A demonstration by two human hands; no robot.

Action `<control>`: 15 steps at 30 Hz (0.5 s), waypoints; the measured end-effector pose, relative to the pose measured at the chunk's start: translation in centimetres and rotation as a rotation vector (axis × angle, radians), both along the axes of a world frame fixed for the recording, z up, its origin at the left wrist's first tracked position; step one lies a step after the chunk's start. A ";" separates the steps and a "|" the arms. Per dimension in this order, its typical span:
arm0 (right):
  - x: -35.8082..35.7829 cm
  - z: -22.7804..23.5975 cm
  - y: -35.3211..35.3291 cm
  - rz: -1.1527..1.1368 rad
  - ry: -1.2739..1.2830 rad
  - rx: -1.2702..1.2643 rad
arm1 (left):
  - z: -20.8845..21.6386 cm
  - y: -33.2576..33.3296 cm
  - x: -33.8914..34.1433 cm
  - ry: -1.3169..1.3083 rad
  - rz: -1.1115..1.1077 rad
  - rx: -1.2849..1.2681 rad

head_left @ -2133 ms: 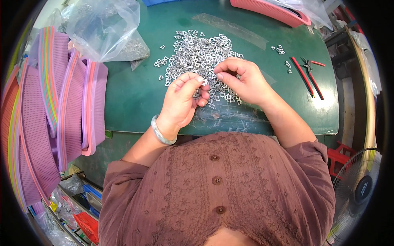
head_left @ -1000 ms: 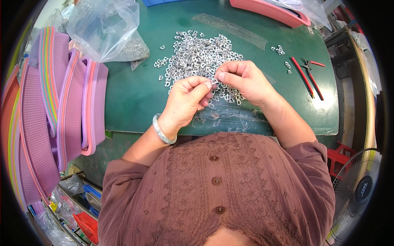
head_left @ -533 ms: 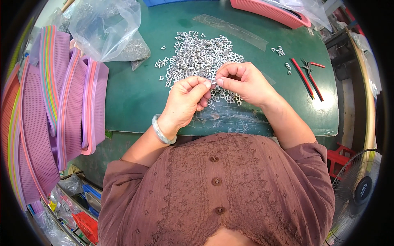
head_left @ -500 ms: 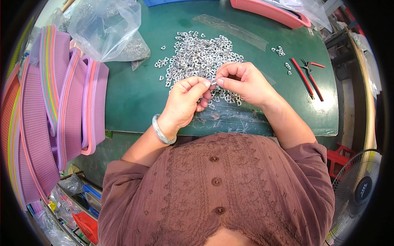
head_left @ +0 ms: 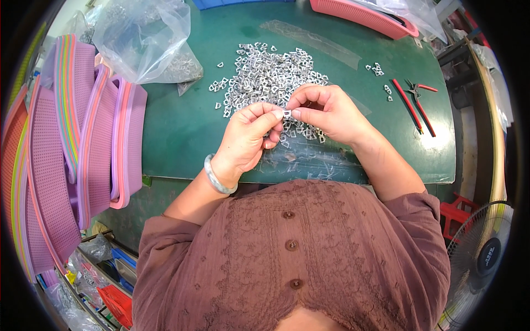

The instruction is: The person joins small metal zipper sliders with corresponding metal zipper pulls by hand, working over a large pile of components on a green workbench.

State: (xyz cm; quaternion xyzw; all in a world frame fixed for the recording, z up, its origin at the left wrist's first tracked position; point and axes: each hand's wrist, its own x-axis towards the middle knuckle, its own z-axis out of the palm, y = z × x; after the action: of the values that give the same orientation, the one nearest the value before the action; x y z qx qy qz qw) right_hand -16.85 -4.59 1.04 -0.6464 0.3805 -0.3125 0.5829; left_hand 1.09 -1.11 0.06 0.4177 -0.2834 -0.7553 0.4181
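Over the near edge of a pile of small silvery metal pieces (head_left: 265, 77), my two hands meet. Between them is one small metal buckle-like piece (head_left: 287, 114), a little frame with an opening in it. The thumb and forefinger of my left hand (head_left: 243, 135) pinch its left side. My right hand (head_left: 334, 113) has its thumb and forefinger closed at the right side of the same piece. Its other fingers are curled, partly hidden. The exact fingertip contact there is too small to see well.
The green table (head_left: 193, 138) also carries a clear plastic bag (head_left: 143, 44) of similar pieces, red-handled pliers (head_left: 415, 94), a red rod-like tool (head_left: 406, 105), several loose pieces (head_left: 377, 68) and a pink basket (head_left: 364, 16). Purple baskets (head_left: 99, 143) stand stacked at left; a fan (head_left: 480, 259) at right.
The small metal piece has turned between my fingertips, so its open frame now faces up. My right forefinger has shifted slightly left; the arms stay nearly where they were.
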 end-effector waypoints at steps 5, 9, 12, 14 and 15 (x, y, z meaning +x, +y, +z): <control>0.1 -0.1 -0.1 0.006 -0.056 0.014 | -0.4 0.0 0.0 -0.014 0.018 -0.078; -0.1 -0.2 -0.1 0.008 -0.064 0.002 | -0.4 0.1 0.0 -0.037 0.013 -0.103; -0.2 -0.2 -0.4 -0.052 0.008 -0.015 | -0.2 0.1 0.0 -0.045 0.026 -0.120; -0.4 -0.4 -0.6 -0.122 0.211 -0.256 | -0.1 0.0 0.2 0.028 0.077 -0.087; -0.5 -0.6 -0.7 -0.122 0.212 -0.256 | -0.2 -0.1 0.4 0.029 0.077 -0.086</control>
State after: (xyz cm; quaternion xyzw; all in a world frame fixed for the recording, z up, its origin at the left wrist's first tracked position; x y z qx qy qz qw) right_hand -17.39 -5.27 0.40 -0.7204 0.4353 -0.3234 0.4324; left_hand 1.47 -1.20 -0.09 0.3989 -0.2935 -0.7317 0.4684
